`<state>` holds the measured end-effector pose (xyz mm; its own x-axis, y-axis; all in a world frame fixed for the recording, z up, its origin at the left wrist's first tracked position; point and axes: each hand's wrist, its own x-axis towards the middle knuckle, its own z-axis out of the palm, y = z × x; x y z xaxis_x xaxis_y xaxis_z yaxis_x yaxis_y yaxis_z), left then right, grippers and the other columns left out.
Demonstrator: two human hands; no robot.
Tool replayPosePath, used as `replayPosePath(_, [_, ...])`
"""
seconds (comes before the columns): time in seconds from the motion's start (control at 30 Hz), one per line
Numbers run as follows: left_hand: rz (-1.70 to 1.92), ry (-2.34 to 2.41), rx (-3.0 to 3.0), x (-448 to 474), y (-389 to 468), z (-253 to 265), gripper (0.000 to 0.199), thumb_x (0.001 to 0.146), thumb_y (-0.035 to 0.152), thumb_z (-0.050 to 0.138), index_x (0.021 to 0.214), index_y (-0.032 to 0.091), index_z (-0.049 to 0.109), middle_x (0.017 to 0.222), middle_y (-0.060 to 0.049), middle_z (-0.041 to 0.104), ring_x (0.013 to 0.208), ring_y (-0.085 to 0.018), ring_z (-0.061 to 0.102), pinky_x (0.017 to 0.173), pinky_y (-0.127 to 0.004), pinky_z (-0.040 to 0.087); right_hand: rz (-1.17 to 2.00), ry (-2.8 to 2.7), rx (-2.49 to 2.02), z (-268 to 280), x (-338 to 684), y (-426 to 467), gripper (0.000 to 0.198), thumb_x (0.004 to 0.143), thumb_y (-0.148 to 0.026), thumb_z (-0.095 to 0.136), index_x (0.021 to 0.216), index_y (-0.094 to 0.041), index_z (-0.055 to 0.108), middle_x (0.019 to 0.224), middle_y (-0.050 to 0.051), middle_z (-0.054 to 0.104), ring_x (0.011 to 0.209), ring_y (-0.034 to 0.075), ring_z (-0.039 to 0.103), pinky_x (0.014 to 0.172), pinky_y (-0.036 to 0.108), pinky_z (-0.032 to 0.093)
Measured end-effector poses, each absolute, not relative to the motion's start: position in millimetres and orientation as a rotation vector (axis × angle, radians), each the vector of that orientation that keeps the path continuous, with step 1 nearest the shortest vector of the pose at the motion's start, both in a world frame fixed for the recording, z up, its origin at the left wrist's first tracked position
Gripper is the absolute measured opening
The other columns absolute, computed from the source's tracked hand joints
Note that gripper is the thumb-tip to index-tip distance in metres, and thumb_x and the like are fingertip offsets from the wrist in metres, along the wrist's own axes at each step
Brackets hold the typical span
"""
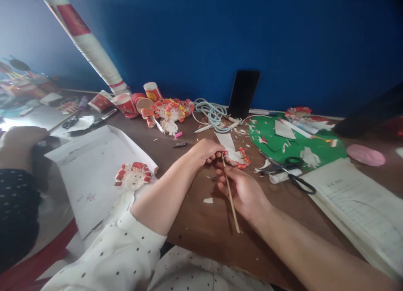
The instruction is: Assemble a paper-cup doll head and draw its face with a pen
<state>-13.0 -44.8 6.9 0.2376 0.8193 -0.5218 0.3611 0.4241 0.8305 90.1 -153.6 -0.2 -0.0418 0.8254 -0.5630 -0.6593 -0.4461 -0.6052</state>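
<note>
My right hand (244, 190) is curled around a thin wooden stick (230, 194), fingers closed on its upper part, so the pale, straight length slants down past my palm toward me. The top of the stick meets a small paper cutout (236, 156), a white piece edged with red and yellow petal-like loops, which lies on the brown tabletop (201, 228) just above my hands. My left hand (206, 150) is bent at the knuckles, its fingertips pinched together at the stick's upper end and the edge of the cutout; I cannot tell which of the two they actually grip.

To my left, a finished-looking paper flower (134, 175) with a round white face and red fringe lies on a large white cardboard sheet (91, 173) with turned-up edges. Further back stand several red and white paper cups (126, 104), some tipped over, beside a tall leaning stack of cups (91, 48) and a cluster of more fringed paper flowers (168, 110). A coil of pale blue cable (212, 113) lies near a dark phone (244, 94) propped against the blue wall.

To my right, black-handled scissors (291, 169) and a white glue stick (283, 176) lie at the edge of a round green mat (292, 146) littered with paper scraps. An open printed book (355, 203) lies near my right forearm.
</note>
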Motion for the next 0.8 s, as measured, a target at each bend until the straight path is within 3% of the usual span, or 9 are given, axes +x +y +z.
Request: replayPosePath(0.8, [0.471, 1.372, 1.211, -11.0, -45.7, 4.0, 0.022, 0.071, 0.016, 0.061, 0.054, 0.017, 0.047, 0.043, 0.005, 0.042, 0.036, -0.004, 0.030, 0.039, -0.021, 0.018, 1.735, -0.167, -1.152, 1.2, 87.1, -153.4, 0.010, 0.078, -0.007, 0.058, 0.082, -0.011, 0.066, 0.069, 0.002, 0.064, 0.049, 0.005, 0.054, 0.046, 0.017, 0.051])
